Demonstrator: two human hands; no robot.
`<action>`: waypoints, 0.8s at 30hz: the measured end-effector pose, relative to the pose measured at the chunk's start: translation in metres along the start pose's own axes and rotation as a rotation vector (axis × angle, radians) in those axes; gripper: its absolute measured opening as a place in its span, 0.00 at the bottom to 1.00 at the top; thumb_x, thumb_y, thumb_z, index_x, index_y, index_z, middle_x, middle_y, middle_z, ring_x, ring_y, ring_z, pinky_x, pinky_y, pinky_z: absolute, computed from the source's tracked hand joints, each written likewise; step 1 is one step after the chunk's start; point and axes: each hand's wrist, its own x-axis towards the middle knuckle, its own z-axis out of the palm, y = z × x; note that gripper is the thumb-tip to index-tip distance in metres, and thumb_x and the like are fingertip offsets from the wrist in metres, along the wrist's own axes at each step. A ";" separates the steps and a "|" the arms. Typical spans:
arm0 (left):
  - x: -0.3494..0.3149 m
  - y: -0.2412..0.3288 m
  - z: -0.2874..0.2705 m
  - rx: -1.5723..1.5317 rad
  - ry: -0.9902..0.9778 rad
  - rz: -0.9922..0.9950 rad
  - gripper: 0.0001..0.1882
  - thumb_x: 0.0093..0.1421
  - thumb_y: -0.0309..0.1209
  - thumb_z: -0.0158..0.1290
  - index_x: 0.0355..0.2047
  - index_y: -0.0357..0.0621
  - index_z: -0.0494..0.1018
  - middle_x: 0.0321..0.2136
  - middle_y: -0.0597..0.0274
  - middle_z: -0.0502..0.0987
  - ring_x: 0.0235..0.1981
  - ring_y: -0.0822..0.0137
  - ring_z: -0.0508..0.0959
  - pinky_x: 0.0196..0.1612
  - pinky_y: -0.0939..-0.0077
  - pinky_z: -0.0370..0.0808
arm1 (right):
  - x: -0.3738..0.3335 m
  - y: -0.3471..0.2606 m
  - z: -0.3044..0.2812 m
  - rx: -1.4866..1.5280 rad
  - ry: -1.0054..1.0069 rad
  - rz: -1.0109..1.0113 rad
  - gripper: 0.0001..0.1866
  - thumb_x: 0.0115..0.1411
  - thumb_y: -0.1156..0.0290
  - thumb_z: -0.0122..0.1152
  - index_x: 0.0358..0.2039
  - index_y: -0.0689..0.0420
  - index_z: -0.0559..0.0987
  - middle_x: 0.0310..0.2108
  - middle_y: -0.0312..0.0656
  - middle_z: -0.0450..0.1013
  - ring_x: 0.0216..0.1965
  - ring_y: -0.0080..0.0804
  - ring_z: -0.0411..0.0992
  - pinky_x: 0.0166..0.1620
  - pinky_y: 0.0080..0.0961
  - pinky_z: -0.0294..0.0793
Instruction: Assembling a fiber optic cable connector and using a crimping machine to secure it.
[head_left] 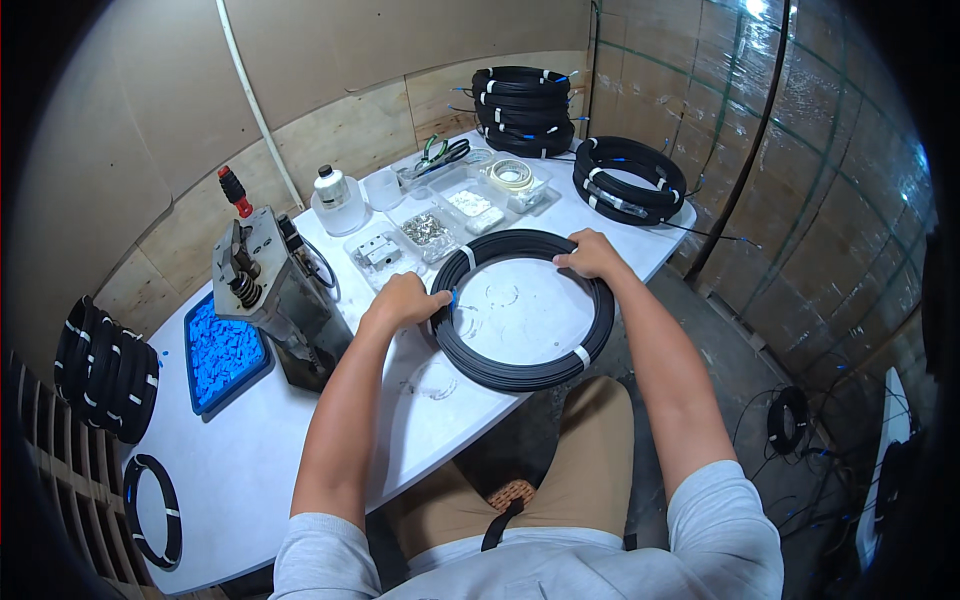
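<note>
A large coil of black cable (510, 376), bound with white ties, lies at the table's front edge and overhangs it slightly. My left hand (405, 300) grips the coil's left side, thumb over the top, beside a small blue piece at the cable. On the upper right of the ring, my right hand (592, 256) is closed around the cable, thumb toward the inside. The fingers under the coil are partly hidden on both hands. Through the ring the white tabletop (520, 310) shows, with faint round marks.
Left stand a metal hand press (262, 270) and a blue tray (262, 372) of small blue pieces. Behind the coil are boxes of metal parts (426, 229), a bottle (331, 186) and pliers (436, 152). More coils (522, 110) are stacked far right; others (105, 370) sit left.
</note>
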 end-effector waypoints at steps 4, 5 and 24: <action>0.022 -0.027 0.007 -0.021 -0.010 0.020 0.33 0.59 0.57 0.51 0.30 0.31 0.82 0.32 0.39 0.82 0.37 0.45 0.82 0.46 0.58 0.76 | 0.003 -0.015 0.002 -0.020 -0.009 -0.025 0.20 0.49 0.57 0.74 0.37 0.60 0.85 0.38 0.55 0.80 0.42 0.51 0.79 0.49 0.40 0.77; 0.029 -0.040 0.011 -0.092 -0.011 0.056 0.32 0.61 0.55 0.50 0.31 0.32 0.81 0.32 0.40 0.82 0.37 0.44 0.82 0.47 0.58 0.76 | 0.006 -0.016 0.003 -0.020 -0.014 -0.019 0.20 0.49 0.57 0.74 0.37 0.60 0.85 0.38 0.55 0.80 0.42 0.51 0.79 0.49 0.40 0.77; 0.003 -0.030 0.028 -0.092 0.049 0.222 0.18 0.59 0.30 0.52 0.50 0.45 0.76 0.38 0.39 0.81 0.43 0.42 0.80 0.48 0.55 0.76 | 0.002 -0.020 0.003 -0.209 -0.091 0.263 0.25 0.61 0.54 0.60 0.51 0.59 0.78 0.50 0.53 0.77 0.51 0.50 0.76 0.55 0.41 0.75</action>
